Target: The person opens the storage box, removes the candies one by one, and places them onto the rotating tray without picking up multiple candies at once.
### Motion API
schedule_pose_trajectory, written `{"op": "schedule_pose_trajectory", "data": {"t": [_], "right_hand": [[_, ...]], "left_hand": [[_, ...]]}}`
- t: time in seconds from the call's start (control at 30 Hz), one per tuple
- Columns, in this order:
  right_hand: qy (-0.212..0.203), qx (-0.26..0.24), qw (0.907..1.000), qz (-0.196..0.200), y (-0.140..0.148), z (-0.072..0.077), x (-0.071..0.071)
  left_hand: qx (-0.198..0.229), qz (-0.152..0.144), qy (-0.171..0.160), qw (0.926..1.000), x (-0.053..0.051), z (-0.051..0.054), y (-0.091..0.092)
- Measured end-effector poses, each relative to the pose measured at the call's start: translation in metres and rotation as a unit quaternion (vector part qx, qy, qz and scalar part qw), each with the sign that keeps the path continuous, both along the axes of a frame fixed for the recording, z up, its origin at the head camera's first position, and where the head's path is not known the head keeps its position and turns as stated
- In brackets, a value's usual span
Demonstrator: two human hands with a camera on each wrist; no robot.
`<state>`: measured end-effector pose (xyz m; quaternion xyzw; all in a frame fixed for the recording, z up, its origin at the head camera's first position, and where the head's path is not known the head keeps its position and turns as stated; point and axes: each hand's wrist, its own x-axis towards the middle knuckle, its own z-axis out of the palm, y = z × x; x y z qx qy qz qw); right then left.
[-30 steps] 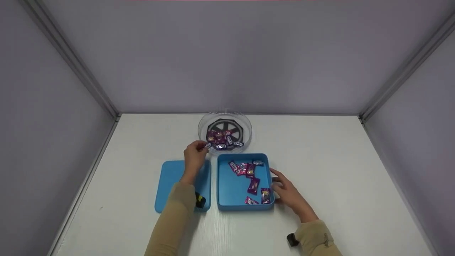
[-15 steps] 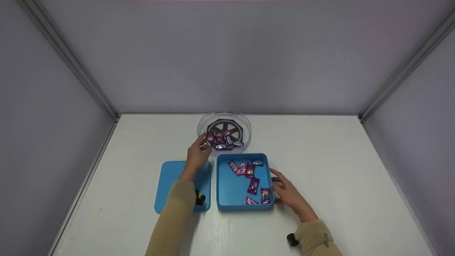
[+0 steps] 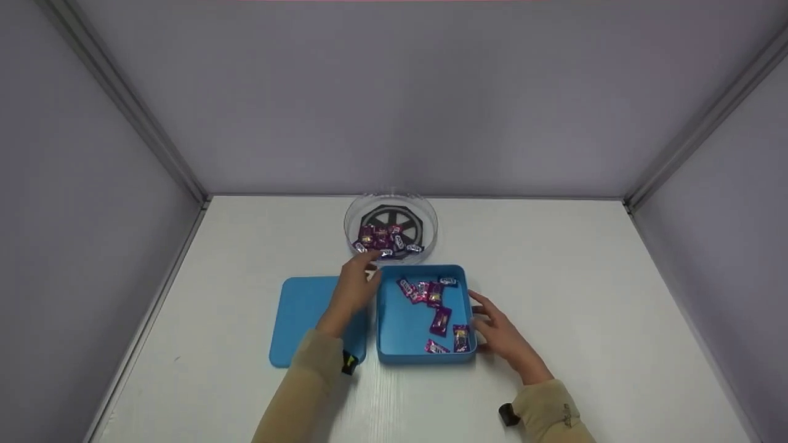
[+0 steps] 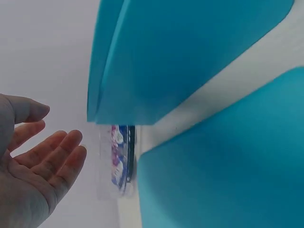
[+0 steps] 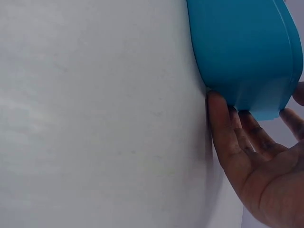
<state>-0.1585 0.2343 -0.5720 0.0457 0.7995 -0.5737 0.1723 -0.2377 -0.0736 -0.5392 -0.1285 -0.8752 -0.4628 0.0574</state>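
Note:
My left hand hovers between the clear round dish and the blue box, its fingers relaxed and apart. Nothing lies in its grasp in the left wrist view, where the palm and fingers show. Small wrapped candies in purple, pink and dark blue lie in the front part of the dish. More wrapped candies are scattered in the box, mostly toward its right side. My right hand touches the box's outer right wall with extended fingertips, as the right wrist view also shows.
A flat blue lid lies left of the box, partly under my left forearm. Grey panels enclose the white table at the back and both sides. The dish stands near the back panel.
My left hand pinched a candy at the dish's left edge, then let go of it there. It has since drawn back toward me and to the right. The right hand stays put.

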Motion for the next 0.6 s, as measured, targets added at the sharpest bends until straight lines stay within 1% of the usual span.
{"op": "schedule_pose_trajectory", "data": {"t": [0.17,0.33,0.4,0.47,0.53,0.6], "right_hand": [[0.005,-0.007,1.0,0.001,0.0,0.001,0.001],[0.005,-0.012,0.9999,-0.003,-0.001,0.002,0.0],[0.004,-0.01,0.9999,-0.003,0.0,0.002,0.0],[0.005,-0.008,1.0,-0.003,0.0,0.002,0.0],[0.009,-0.002,0.9999,-0.005,0.0,0.003,0.0],[0.015,0.01,0.9998,-0.007,-0.001,0.004,-0.002]], "left_hand": [[-0.048,-0.049,0.022,0.9974,0.015,0.005,0.014],[-0.103,-0.1,0.046,0.9885,0.03,0.004,0.027],[-0.123,-0.124,0.052,0.9832,0.035,0.002,0.032],[-0.147,-0.148,0.044,0.9771,0.04,0.0,0.037],[-0.171,-0.176,0.037,0.9689,0.045,-0.003,0.042],[-0.202,-0.2,0.031,0.9584,0.048,-0.006,0.046]]}}
